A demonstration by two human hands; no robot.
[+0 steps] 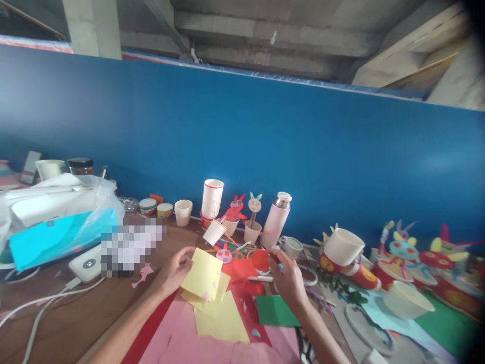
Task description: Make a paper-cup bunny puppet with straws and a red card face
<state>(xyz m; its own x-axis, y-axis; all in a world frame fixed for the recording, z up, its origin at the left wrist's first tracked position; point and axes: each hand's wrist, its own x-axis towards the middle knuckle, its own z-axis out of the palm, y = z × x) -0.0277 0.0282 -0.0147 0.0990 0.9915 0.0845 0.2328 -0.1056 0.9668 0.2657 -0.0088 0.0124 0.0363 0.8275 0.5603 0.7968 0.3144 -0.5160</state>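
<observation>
My left hand (181, 269) pinches the left edge of a yellow paper square (202, 273), held above more yellow sheets (223, 319). Between the thumb and fingers of my right hand (285, 275) is a red paper circle (260, 260). Red paper (242, 270) lies between the hands, and a green sheet (276, 310) rests below my right hand. Pink paper (182, 338) spreads under the yellow sheets.
Paper cups (212, 199), a pink thermos (276, 220) and small paper figures (255, 204) stand behind the hands. On the left are a plastic bag (108, 194), a power bank (85, 263) and cables. Decorated cups (343, 246) fill the right side.
</observation>
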